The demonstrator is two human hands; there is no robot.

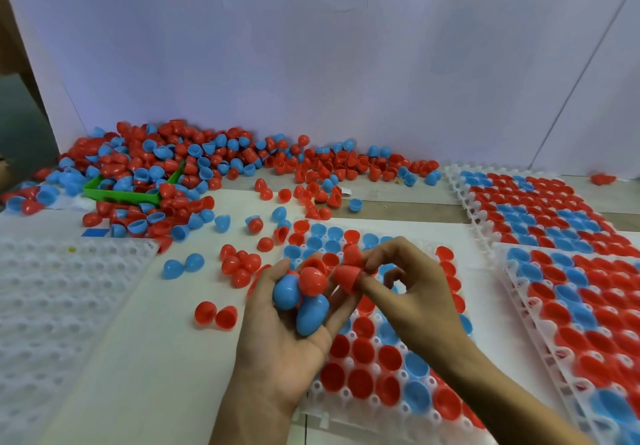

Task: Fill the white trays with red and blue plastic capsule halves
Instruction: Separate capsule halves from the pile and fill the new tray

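Observation:
My left hand [277, 334] is palm up over the left edge of the white tray [374, 406] in front of me, cupping several capsule halves: two blue ones [311, 313] and red ones [312, 280]. My right hand [415, 292] hovers above the same tray and pinches a red capsule half [347, 277] between thumb and fingers, right beside the left hand's load. The tray holds red and blue halves in most pockets; part of it is hidden under my hands.
A big heap of loose red and blue halves [207, 167] lies along the back wall around a green bin [121, 192]. Scattered halves [239, 264] dot the white sheet. An unfilled white tray [52, 299] sits left; filled trays [571, 292] stack at right.

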